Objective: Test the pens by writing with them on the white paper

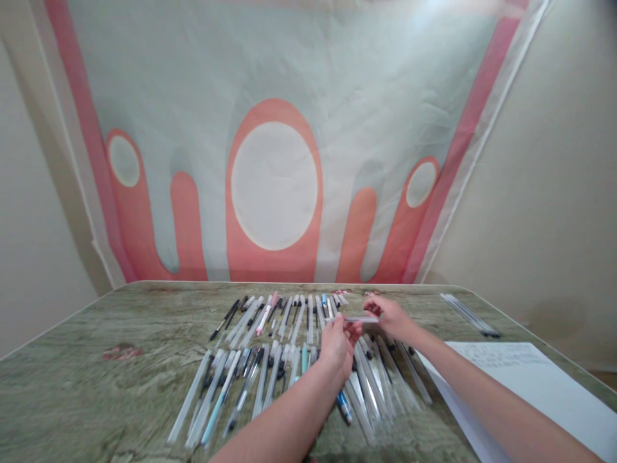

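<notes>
One slim stick (360, 319) (blurred), judged light, stiff; best held by ends: left hand (339, 341) pinches one, right hand's (389, 317) grip unclear.

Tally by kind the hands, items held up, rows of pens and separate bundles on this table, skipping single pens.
Hands: 2, left hand and right hand
Held items: 1, slim clear item
Pen rows: 2, far row and near row
Separate bundles: 1, slim sticks at right
Total: 6
</notes>
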Action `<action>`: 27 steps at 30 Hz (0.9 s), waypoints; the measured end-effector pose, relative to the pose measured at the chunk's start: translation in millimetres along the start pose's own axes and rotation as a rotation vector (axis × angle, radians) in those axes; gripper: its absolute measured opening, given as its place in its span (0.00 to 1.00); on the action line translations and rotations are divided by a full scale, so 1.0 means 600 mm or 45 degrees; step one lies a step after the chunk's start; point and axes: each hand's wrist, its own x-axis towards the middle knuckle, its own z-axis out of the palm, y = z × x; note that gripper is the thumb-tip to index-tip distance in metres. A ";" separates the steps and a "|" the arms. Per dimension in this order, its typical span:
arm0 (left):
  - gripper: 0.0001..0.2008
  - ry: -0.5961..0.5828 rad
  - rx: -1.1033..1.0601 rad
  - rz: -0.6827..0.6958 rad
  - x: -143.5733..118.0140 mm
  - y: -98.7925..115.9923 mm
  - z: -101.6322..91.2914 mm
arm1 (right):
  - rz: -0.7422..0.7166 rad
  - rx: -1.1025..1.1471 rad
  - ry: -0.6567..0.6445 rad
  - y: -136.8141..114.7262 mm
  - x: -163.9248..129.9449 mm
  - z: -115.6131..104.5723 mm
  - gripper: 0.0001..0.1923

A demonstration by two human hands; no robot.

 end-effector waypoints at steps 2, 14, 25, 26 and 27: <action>0.06 0.023 -0.020 0.042 0.003 0.002 0.000 | 0.115 0.258 0.130 -0.013 -0.015 -0.012 0.15; 0.07 0.041 -0.054 0.091 0.013 0.000 -0.005 | 0.319 0.752 0.299 -0.060 -0.054 -0.014 0.16; 0.07 0.025 -0.041 0.099 0.010 0.000 -0.004 | 0.332 0.724 0.347 -0.075 -0.057 -0.014 0.14; 0.07 0.021 -0.038 0.100 0.010 0.000 -0.004 | 0.331 0.720 0.355 -0.074 -0.057 -0.013 0.14; 0.07 0.016 -0.035 0.102 0.009 0.000 -0.004 | 0.329 0.715 0.364 -0.074 -0.057 -0.012 0.15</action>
